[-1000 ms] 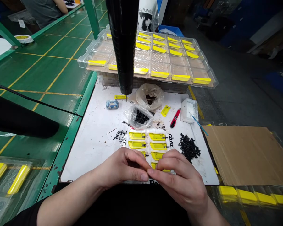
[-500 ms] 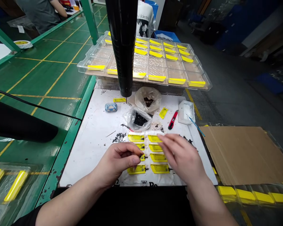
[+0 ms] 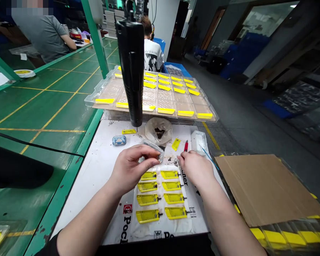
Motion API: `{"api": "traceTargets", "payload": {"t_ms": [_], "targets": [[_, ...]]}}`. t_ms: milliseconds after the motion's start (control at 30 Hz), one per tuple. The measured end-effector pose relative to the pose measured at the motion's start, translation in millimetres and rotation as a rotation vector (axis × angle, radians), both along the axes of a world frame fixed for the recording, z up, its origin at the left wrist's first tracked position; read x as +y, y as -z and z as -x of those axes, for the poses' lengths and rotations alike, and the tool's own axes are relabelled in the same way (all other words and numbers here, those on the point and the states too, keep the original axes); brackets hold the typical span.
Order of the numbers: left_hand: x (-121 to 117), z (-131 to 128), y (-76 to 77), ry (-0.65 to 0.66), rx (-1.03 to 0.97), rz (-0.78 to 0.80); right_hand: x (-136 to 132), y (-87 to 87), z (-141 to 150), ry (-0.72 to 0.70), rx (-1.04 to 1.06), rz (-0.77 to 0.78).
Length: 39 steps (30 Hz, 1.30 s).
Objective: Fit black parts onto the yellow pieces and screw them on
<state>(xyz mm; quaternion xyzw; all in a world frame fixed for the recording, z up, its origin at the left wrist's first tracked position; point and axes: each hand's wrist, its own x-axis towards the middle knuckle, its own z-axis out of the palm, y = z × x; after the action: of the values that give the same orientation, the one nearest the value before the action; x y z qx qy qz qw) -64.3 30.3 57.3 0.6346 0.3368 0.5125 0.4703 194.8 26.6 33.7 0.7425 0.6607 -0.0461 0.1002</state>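
Note:
Over the near end of a clear plastic bag, my left hand has thumb and forefinger pinched together; what is between them is too small to make out. My right hand is curled, palm down, over the lower end of a red utility knife. Its fingertips are mostly hidden, so I cannot tell whether they grip the knife. Nearer my body, two columns of yellow plastic parts lie on a white sheet, small black pieces at their right ends.
An electric screwdriver hangs upright above the table. Behind it stands a clear compartment tray of yellow pieces. Around the bags are a blue tin, a bag of dark screws and a white box. Cardboard lies right.
The view has tilted upward. Both hands have parted and moved away from my body, the left toward the plastic bag, the right to the knife. All the yellow parts are uncovered.

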Motion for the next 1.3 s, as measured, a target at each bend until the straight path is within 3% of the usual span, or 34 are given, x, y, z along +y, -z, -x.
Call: {"api": "traceTargets", "payload": {"t_ms": [200, 400, 733, 800, 900, 1000, 1067, 1167, 1300], "targets": [[-8, 0, 26.3, -0.028, -0.111, 0.234, -1, 7.7, -2, 0.039, -0.011, -0.029], [-19, -12, 24.5, 0.120, -0.075, 0.186, 3, 15.2, -5, 0.100, -0.021, -0.040], [-18, -12, 41.2, 0.180, -0.372, 0.443, -1, 9.1, -16, 0.184, 0.097, -0.130], [-18, -13, 43.7, 0.194, -0.448, 0.470, -5, 8.9, -21, 0.224, 0.300, -0.247], [-18, -15, 45.1, 0.217, -0.527, 0.481, -13, 8.8, -24, 0.232, 0.885, -0.397], [-18, -16, 45.3, 0.218, -0.543, 0.477, -22, 6.2, -19, 0.187, 1.504, -0.290], [-18, -17, 45.4, 0.212, -0.544, 0.477, -26, 2.9, -12, 0.188, 1.774, -0.172], [-18, -17, 45.0, 0.216, -0.554, 0.482, -28, -1.1, -2, 0.205, 2.011, 0.009], [-20, -18, 42.5, 0.209, -0.558, 0.485, -32, 0.6, 4, 0.218, 2.097, 0.177]]}}
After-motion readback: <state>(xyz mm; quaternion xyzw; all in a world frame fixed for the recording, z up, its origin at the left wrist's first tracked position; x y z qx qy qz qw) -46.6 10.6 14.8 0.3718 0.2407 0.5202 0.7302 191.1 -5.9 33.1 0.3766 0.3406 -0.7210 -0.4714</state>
